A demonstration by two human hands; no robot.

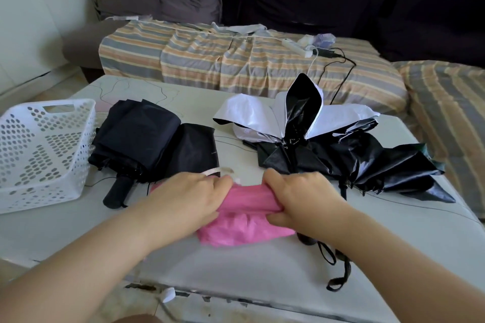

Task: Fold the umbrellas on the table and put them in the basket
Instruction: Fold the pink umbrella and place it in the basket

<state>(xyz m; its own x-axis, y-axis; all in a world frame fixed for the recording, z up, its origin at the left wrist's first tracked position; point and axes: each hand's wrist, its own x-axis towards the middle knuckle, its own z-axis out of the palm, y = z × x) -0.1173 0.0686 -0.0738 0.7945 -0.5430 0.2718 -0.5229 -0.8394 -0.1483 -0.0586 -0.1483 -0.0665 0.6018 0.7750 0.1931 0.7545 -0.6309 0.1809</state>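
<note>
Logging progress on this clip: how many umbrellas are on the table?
3: a pink fabric umbrella under both hands, a black collapsed umbrella beside the basket, a white-and-black splayed umbrella far right. None hidden, apparently.

basket left, umbrellas right, on table

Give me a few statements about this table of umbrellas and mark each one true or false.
1. Both hands grip the pink umbrella. True: the left hand and right hand bunch its fabric.
2. The white basket already holds an umbrella. False: nothing shows inside it.
3. The black umbrella lies beside the basket. True.
4. The white-and-black umbrella is neatly rolled. False: its panels sprawl loose on the table.
5. The basket stands on the right. False: it is at the table's left edge.
</note>
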